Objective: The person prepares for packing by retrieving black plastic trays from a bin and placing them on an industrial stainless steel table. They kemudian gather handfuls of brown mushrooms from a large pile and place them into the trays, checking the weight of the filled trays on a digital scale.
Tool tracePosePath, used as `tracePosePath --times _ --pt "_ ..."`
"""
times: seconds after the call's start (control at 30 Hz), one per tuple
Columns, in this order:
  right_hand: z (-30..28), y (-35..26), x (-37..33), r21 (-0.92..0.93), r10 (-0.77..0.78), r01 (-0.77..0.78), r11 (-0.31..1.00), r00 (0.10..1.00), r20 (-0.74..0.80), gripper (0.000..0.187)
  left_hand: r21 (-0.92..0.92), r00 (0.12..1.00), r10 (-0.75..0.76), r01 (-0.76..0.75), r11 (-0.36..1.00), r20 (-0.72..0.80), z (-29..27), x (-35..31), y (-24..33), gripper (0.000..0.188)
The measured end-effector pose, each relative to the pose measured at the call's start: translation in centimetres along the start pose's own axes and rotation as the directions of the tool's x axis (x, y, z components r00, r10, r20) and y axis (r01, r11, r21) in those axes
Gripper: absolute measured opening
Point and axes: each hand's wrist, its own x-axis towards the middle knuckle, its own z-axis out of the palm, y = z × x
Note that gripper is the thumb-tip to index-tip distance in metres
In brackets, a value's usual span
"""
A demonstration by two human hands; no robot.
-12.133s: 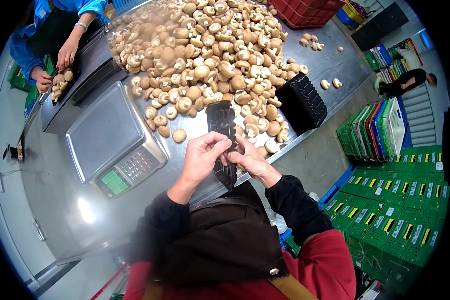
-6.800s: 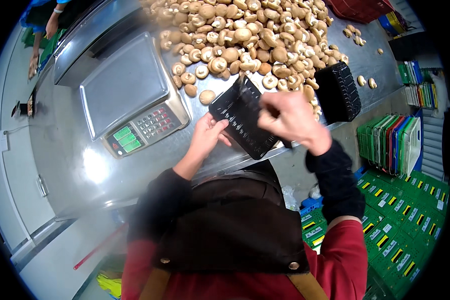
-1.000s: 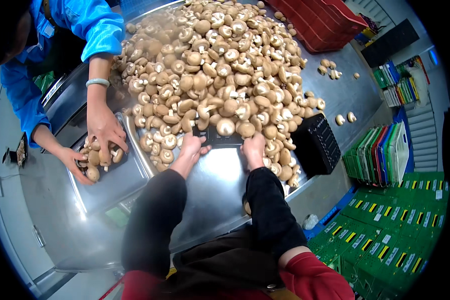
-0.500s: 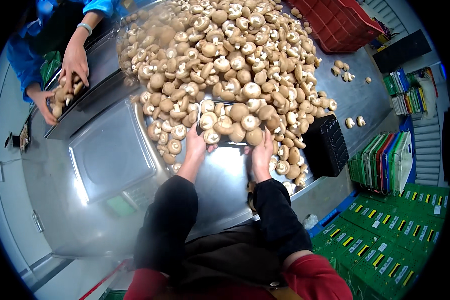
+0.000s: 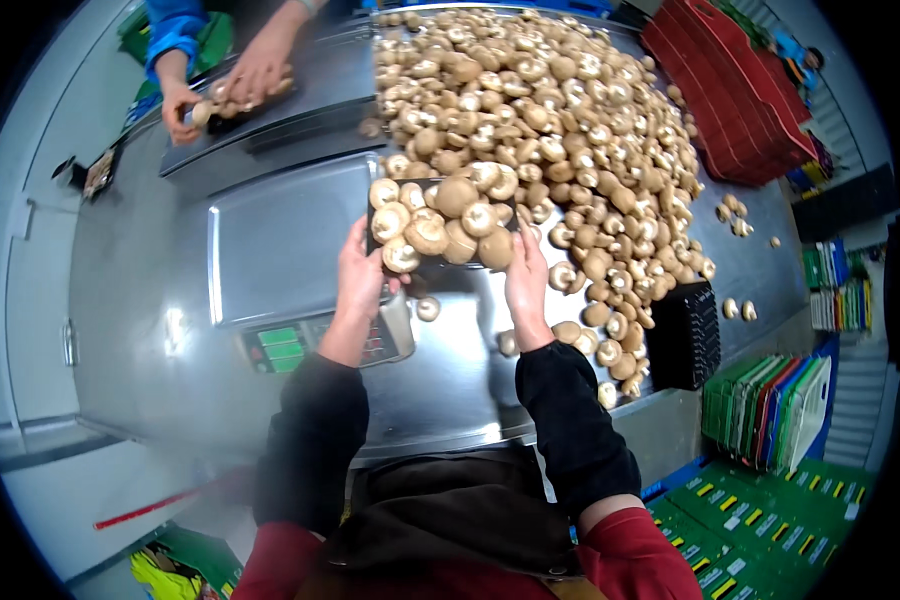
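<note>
Between my two hands is a black plastic tray [image 5: 434, 263] heaped with brown shiitake mushrooms [image 5: 427, 231], some caps up and some stems up. My left hand [image 5: 359, 278] grips its left end, beside the scale. The right end is in my right hand [image 5: 526, 278], fingers partly hidden under the rim. Just left of the tray stands a scale with a flat steel platter [image 5: 292, 240] and a lit green display [image 5: 280, 350]. The tray is held up near the platter's right edge. A single mushroom [image 5: 427, 308] lies on the steel table below it.
A large mushroom pile [image 5: 570, 130] spreads behind and to the right on the steel table [image 5: 440, 385]. Empty black trays [image 5: 684, 335] stand at its right, near a red crate [image 5: 727, 90]. Across the table, a co-worker's hands [image 5: 255, 70] handle mushrooms. Green crates [image 5: 760, 515] sit lower right.
The filled tray has come away from the pile toward the scale, still in both hands. My view has shifted, bringing the scale's display into sight. The co-worker's hands remain at their mushrooms.
</note>
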Motion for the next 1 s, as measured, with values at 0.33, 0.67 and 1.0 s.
tracePosePath --times 0.33,0.67,1.0 --pt "14.9 0.5 0.0 -0.457 -0.361 0.465 0.758 0.883 0.3 0.035 0.22 0.961 -0.062 0.124 0.967 -0.269 -14.6 2.1 5.4 0.05" --pt "13.7 -5.9 -0.4 -0.362 -0.439 0.61 0.705 0.776 0.452 0.052 0.8 0.913 0.304 0.039 0.598 -0.271 -19.1 1.0 6.4 0.04" --pt "13.5 -4.4 -1.8 -0.21 -0.416 0.62 0.756 0.703 0.577 0.055 0.797 0.754 0.482 -0.58 0.167 0.447 -12.0 5.6 7.5 0.042"
